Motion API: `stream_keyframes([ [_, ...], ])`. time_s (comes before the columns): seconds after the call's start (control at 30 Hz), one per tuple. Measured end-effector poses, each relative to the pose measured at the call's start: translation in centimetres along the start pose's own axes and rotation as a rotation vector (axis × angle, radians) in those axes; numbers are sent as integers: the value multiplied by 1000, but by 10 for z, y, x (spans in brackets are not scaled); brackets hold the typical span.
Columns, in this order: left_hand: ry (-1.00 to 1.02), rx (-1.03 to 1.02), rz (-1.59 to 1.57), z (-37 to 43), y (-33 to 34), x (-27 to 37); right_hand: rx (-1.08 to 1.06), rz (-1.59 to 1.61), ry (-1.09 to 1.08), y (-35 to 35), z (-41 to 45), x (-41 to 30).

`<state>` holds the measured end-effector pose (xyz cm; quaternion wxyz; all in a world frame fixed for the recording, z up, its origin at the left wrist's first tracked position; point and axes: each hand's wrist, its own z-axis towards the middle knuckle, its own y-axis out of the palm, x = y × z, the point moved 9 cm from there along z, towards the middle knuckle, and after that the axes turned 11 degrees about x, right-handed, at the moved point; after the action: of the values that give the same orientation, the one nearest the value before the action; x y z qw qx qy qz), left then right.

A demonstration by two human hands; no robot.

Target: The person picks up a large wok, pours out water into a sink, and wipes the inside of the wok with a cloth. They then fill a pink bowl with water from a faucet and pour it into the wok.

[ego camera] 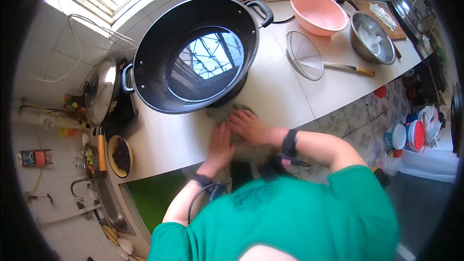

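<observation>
My left hand (221, 145) and my right hand (248, 126) lie side by side at the counter's front edge, both pressed on a thin, greyish cloth or sheet (237, 108) that is blurred and mostly covered by them. Just beyond them stands a large black two-handled pot (152, 76) holding liquid that mirrors the window. The cloth reaches close to the pot's base; whether it touches cannot be told. To the right, a wire skimmer (303, 56) with a wooden handle rests on the white counter (279, 87).
A pink plastic basin (319, 12), a steel bowl (372, 38) and a wooden cutting board (397, 32) stand at right. At left are a lidded pan (102, 92), an enamel bowl (120, 156) and a sink (116, 206). Lidded buckets (398, 136) stand low at right.
</observation>
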<state>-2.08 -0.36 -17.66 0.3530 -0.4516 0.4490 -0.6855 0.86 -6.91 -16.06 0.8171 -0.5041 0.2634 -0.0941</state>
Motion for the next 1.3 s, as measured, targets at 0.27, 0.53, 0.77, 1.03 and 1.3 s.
stream_keyframes([
  [0.27, 150, 107, -85, 112, 52, 80, 55, -168, 253, -65, -71, 110],
  [0.53, 239, 131, -136, 185, 75, 106, 40, -233, 390, -89, -84, 184],
  [0.77, 218, 137, -154, 230, 79, 93, -57, -223, 463, -94, -57, 227],
  [1.03, 174, 147, -162, 239, 82, 79, -68, -214, 592, -81, -49, 242],
  [1.3, 214, -42, -178, 142, 51, 94, 88, -216, 260, -81, -69, 141],
])
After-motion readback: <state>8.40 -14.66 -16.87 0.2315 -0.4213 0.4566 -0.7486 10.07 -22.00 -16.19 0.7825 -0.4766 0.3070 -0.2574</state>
